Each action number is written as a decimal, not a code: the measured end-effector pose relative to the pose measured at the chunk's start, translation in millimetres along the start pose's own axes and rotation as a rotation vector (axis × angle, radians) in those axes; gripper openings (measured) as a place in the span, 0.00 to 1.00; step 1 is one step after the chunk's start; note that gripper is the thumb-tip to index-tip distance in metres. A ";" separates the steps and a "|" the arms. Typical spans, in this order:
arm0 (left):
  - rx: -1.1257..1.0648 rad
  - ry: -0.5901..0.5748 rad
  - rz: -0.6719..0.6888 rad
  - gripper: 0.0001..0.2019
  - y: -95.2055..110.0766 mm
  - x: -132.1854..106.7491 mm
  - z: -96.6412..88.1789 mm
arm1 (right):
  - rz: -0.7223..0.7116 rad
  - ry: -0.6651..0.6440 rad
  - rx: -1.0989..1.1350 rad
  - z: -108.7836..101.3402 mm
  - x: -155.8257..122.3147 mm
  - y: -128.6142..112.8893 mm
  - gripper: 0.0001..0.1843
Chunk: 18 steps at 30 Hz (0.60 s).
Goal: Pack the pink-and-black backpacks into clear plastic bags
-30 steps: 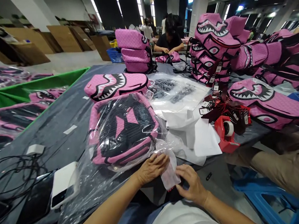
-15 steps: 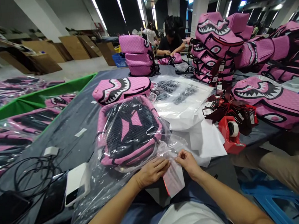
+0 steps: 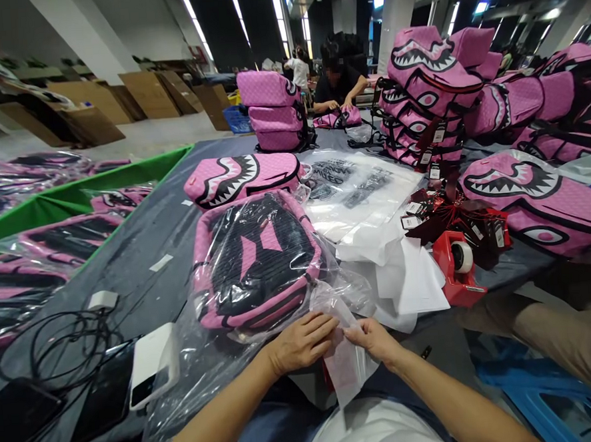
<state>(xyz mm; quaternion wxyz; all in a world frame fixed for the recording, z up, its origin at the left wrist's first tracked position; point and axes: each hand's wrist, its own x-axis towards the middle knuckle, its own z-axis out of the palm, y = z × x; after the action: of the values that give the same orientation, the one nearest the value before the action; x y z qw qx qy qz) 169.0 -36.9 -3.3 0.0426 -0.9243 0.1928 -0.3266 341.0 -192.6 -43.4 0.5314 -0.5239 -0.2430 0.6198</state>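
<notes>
A pink and black backpack lies back panel up inside a clear plastic bag, right before me. At its near right corner, my left hand is closed on a thin translucent white sheet, fingers bent over its left edge. My right hand pinches the same sheet from the right, thumb and forefinger together. The sheet hangs over the table's front edge toward my lap. Something dark red shows just below my left fingers, mostly hidden behind the sheet.
White papers, a red tape dispenser and dark red hang tags lie to the right. More pink backpacks are stacked behind. At left are a phone, a white power bank and cables. A co-worker sits opposite.
My right hand has come slightly lower and nearer my body, its fingers now pressed onto the sheet. The sheet has shifted and its lower end reaches further down. My left hand stays nearly in place.
</notes>
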 end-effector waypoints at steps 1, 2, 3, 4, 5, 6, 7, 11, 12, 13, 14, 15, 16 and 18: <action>0.005 -0.017 0.008 0.08 -1.2 3.1 -1.2 | -0.028 -0.005 -0.021 1.6 -4.6 4.3 0.33; 0.012 -0.046 0.019 0.07 -2.6 6.2 -2.1 | -0.036 -0.004 -0.027 2.9 -9.9 9.4 0.34; 0.019 -0.081 0.034 0.06 -4.3 9.0 -2.3 | -0.014 -0.002 -0.034 3.6 -16.0 14.8 0.34; 0.022 -0.113 0.051 0.05 -6.0 11.2 -1.9 | 0.040 -0.007 -0.066 2.9 -23.0 19.6 0.33; 0.018 -0.131 0.066 0.05 -7.6 12.7 -0.6 | 0.107 -0.038 -0.138 0.5 -31.0 23.0 0.30; 0.006 -0.136 0.076 0.05 -9.1 13.6 1.3 | 0.151 -0.088 -0.260 -3.5 -39.3 23.8 0.25; -0.008 -0.128 0.079 0.05 -10.4 14.0 3.6 | 0.136 -0.122 -0.424 -8.9 -47.5 21.5 0.20; -0.018 -0.075 0.073 0.06 -12.3 16.6 9.3 | -0.506 0.225 -1.078 -28.5 -57.5 -16.3 0.07; -0.005 -0.071 0.078 0.07 -11.8 18.2 8.4 | -0.686 0.354 -1.179 -28.9 -50.4 -28.4 0.11; 0.010 -0.065 0.082 0.09 -10.6 19.8 6.2 | -0.830 0.429 -1.271 -27.0 -39.0 -39.6 0.15; 0.023 -0.056 0.084 0.11 -9.0 21.1 2.9 | -0.944 0.450 -1.362 -23.1 -24.3 -49.4 0.20; 0.035 -0.046 0.077 0.13 -7.0 21.6 -1.0 | -1.038 0.448 -1.443 -18.0 -7.4 -57.7 0.23; 0.046 -0.042 0.064 0.14 -4.7 20.9 -5.2 | -1.115 0.440 -1.500 -12.6 10.4 -65.3 0.25; 0.065 -0.034 0.003 0.15 -1.3 16.0 -12.5 | -1.223 0.433 -1.530 -3.3 42.4 -81.3 0.21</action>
<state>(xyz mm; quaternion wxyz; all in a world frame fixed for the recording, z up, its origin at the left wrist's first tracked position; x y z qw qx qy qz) 173.0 -41.2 16.1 0.0763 -0.9275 0.1826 -0.3170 381.7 -128.9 8.6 0.3118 -0.6114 -0.7017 -0.1913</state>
